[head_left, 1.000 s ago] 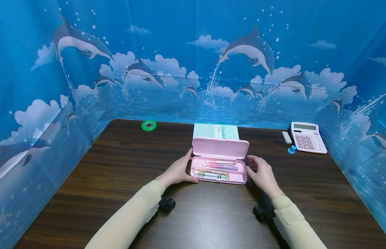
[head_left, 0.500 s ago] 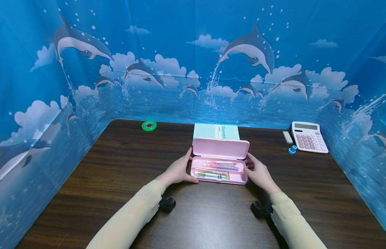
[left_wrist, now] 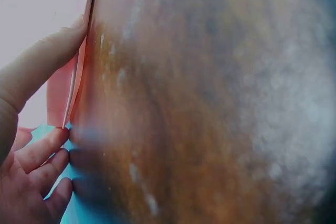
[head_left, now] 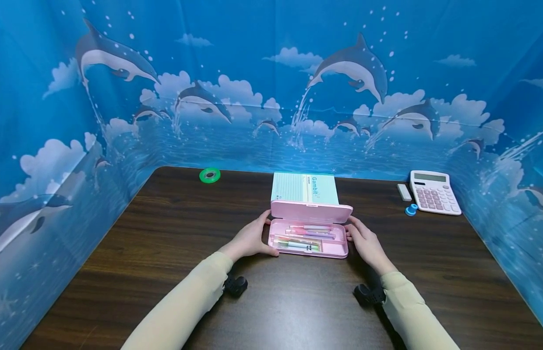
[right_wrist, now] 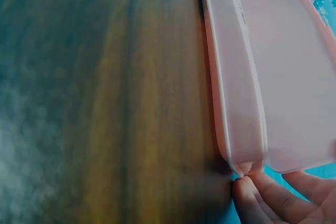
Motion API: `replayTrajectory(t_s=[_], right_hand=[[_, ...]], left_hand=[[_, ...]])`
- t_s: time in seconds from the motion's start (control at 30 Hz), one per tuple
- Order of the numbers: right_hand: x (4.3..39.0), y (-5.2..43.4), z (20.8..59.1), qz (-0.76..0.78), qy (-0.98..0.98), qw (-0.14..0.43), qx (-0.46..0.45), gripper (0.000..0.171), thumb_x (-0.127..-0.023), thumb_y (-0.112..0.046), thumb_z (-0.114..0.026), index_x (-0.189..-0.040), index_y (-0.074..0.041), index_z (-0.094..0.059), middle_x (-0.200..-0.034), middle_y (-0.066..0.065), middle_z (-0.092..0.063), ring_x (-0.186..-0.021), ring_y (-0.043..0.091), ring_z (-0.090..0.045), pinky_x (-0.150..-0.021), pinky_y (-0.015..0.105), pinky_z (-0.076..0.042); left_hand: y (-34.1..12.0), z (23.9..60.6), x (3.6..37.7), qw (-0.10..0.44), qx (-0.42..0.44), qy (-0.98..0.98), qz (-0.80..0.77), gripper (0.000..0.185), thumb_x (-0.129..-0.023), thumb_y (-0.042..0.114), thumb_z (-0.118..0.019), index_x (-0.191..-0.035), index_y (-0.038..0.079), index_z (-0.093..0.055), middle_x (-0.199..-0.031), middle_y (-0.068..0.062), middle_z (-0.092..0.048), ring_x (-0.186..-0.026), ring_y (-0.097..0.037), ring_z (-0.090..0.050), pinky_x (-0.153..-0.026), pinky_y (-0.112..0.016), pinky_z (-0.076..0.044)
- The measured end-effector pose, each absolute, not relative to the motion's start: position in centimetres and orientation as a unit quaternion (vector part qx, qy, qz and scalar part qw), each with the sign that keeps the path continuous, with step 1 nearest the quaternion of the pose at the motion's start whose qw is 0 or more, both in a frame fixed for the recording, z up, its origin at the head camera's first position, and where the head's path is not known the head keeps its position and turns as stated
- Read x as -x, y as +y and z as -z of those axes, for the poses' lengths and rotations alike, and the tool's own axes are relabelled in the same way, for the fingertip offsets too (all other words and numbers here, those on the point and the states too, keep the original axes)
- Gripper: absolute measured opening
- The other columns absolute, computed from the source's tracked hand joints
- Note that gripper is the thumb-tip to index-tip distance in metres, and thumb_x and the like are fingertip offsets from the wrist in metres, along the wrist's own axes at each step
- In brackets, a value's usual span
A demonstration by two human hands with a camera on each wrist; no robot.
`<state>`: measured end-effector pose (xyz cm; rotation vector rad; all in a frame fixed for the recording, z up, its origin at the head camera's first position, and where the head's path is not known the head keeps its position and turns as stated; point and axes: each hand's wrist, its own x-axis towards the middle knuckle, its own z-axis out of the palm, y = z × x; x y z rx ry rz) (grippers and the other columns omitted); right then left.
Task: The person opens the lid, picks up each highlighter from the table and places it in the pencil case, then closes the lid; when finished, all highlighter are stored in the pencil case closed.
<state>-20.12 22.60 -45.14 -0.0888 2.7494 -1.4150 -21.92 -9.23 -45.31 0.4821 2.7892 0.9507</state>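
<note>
A pink pencil case (head_left: 334, 249) lies open on the dark table, its hinged lid (head_left: 311, 211) tilted forward over the back part of the tray. Several pens (head_left: 304, 238) in pink, purple, green and white rest inside. My left hand (head_left: 249, 238) grips the left end, thumb at the front corner and fingers round the back, as the left wrist view also shows. At the other end, my right hand (head_left: 365, 245) has its fingertips (right_wrist: 294, 179) against the hinge corner and the lid's side edge. Part of that hand lies outside the right wrist view.
Behind the case lies a light-green notebook (head_left: 293, 187). A green tape roll (head_left: 209, 175) sits at the back left. On the right are a calculator (head_left: 434, 192), a white eraser (head_left: 404, 192) and a small blue object (head_left: 411, 210). A dolphin-print curtain (head_left: 254, 97) surrounds the table (head_left: 135, 257).
My right hand has come in to the case's right end and its lid. The lid has tipped forward, showing more of the notebook behind. My left hand keeps its place.
</note>
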Motion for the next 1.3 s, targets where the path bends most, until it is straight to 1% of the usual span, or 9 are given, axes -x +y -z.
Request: replayTrajectory(t_s=[0.07, 0.17, 0.33, 0.47, 0.6, 0.83, 1.03, 1.17, 1.3], right_hand=[[20.0, 22.6, 45.1, 0.481, 0.876, 0.022, 0.025, 0.057, -0.104, -0.039, -0.027, -0.142, 0.004, -0.035, -0.127, 0.028, -0.054, -0.109, 0.035, -0.06, -0.095, 0.043, -0.046], [19.9, 22.7, 45.1, 0.5, 0.865, 0.018, 0.03, 0.063, -0.104, -0.044, -0.023, -0.139, 0.005, -0.038, -0.125, 0.029, -0.054, -0.11, 0.036, -0.059, -0.094, 0.04, -0.047], [19.6, 23.0, 45.2, 0.48, 0.876, 0.031, 0.043, 0.063, -0.102, -0.048, -0.026, -0.142, 0.0, -0.039, -0.136, 0.024, -0.048, -0.116, 0.034, -0.055, -0.099, 0.045, -0.042], [19.4, 23.5, 45.3, 0.465, 0.882, 0.06, 0.051, 0.066, -0.099, -0.051, -0.034, -0.146, -0.005, -0.035, -0.147, 0.022, -0.037, -0.131, 0.037, -0.041, -0.106, 0.054, -0.031], [19.3, 23.6, 45.4, 0.427, 0.897, 0.09, 0.071, 0.074, -0.094, -0.054, -0.046, -0.149, -0.008, -0.028, -0.151, 0.021, -0.03, -0.136, 0.04, -0.031, -0.106, 0.058, -0.028], [19.3, 23.7, 45.4, 0.387, 0.91, 0.112, 0.093, 0.087, -0.087, -0.055, -0.057, -0.151, -0.007, -0.022, -0.151, 0.022, -0.029, -0.135, 0.04, -0.034, -0.104, 0.054, -0.034], [19.4, 23.9, 45.3, 0.378, 0.912, 0.118, 0.109, 0.093, -0.084, -0.053, -0.064, -0.151, -0.005, -0.021, -0.151, 0.023, -0.028, -0.135, 0.04, -0.034, -0.104, 0.053, -0.034], [19.6, 24.0, 45.4, 0.388, 0.907, 0.121, 0.112, 0.096, -0.082, -0.051, -0.068, -0.151, -0.005, -0.021, -0.152, 0.022, -0.028, -0.136, 0.039, -0.033, -0.104, 0.052, -0.034], [19.7, 24.1, 45.4, 0.39, 0.906, 0.118, 0.118, 0.097, -0.081, -0.05, -0.07, -0.151, -0.004, -0.022, -0.151, 0.023, -0.028, -0.136, 0.04, -0.033, -0.104, 0.053, -0.035]], left_hand=[[-9.2, 45.3, 21.9, 0.078, -0.158, 0.931, -0.32, 0.117, -0.06, 0.041, -0.089, -0.149, 0.011, -0.02, -0.131, -0.01, -0.052, -0.119, -0.024, -0.05, -0.103, -0.043, -0.039], [-9.3, 45.3, 21.9, 0.075, -0.16, 0.93, -0.322, 0.114, -0.06, 0.039, -0.09, -0.147, 0.01, -0.023, -0.132, -0.01, -0.052, -0.12, -0.024, -0.051, -0.103, -0.042, -0.039], [-9.3, 45.3, 21.7, 0.076, -0.169, 0.928, -0.322, 0.11, -0.061, 0.036, -0.09, -0.146, 0.009, -0.025, -0.133, -0.011, -0.051, -0.12, -0.024, -0.05, -0.102, -0.042, -0.039], [-9.4, 45.3, 21.6, 0.068, -0.19, 0.931, -0.305, 0.11, -0.064, 0.037, -0.088, -0.148, 0.008, -0.023, -0.139, -0.015, -0.046, -0.125, -0.029, -0.047, -0.104, -0.045, -0.038], [-9.5, 45.3, 21.6, 0.07, -0.205, 0.933, -0.286, 0.107, -0.066, 0.038, -0.086, -0.149, 0.009, -0.025, -0.144, -0.016, -0.042, -0.131, -0.031, -0.041, -0.106, -0.047, -0.034], [-9.9, 44.7, 21.7, 0.116, -0.203, 0.933, -0.273, 0.104, -0.072, 0.054, -0.077, -0.152, 0.017, -0.021, -0.151, -0.01, -0.034, -0.137, -0.027, -0.034, -0.11, -0.046, -0.03], [-10.3, 44.3, 22.1, 0.137, -0.2, 0.934, -0.262, 0.091, -0.081, 0.058, -0.065, -0.152, 0.021, -0.023, -0.151, -0.009, -0.035, -0.138, -0.026, -0.034, -0.11, -0.045, -0.03], [-10.4, 44.2, 22.3, 0.14, -0.196, 0.934, -0.264, 0.088, -0.082, 0.056, -0.065, -0.152, 0.022, -0.025, -0.151, -0.007, -0.036, -0.138, -0.023, -0.035, -0.11, -0.043, -0.03], [-10.3, 43.9, 22.3, 0.139, -0.191, 0.933, -0.273, 0.089, -0.079, 0.053, -0.071, -0.151, 0.021, -0.029, -0.15, -0.006, -0.038, -0.137, -0.022, -0.036, -0.11, -0.042, -0.032]])
